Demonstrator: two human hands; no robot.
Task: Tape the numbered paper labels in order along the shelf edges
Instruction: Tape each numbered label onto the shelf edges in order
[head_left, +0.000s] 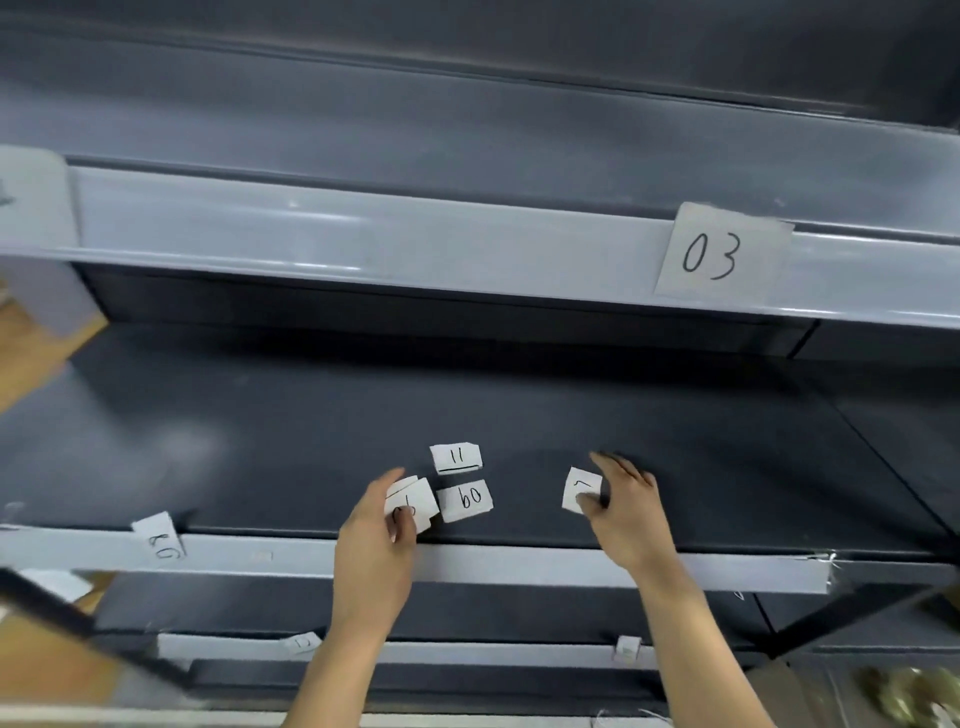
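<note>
Small white paper labels with handwritten numbers lie on the dark shelf board (519, 405). My left hand (376, 540) pinches a small stack of labels (415, 500) near the front rim. Beside it lie a label reading 09 upside down (465, 500) and a label marked 11 (456, 458). My right hand (626, 512) holds one label (581, 488) between thumb and fingers, just above the board. A label 03 (719, 254) is stuck on the upper shelf edge (363, 244). A label 08 (162, 538) sits on the middle shelf edge (519, 564) at the left.
Below, a lower shelf edge (467, 652) carries two small labels (301, 643) (627, 647). A grey upright post (36, 234) stands at the left. Wooden floor (31, 343) shows at the far left.
</note>
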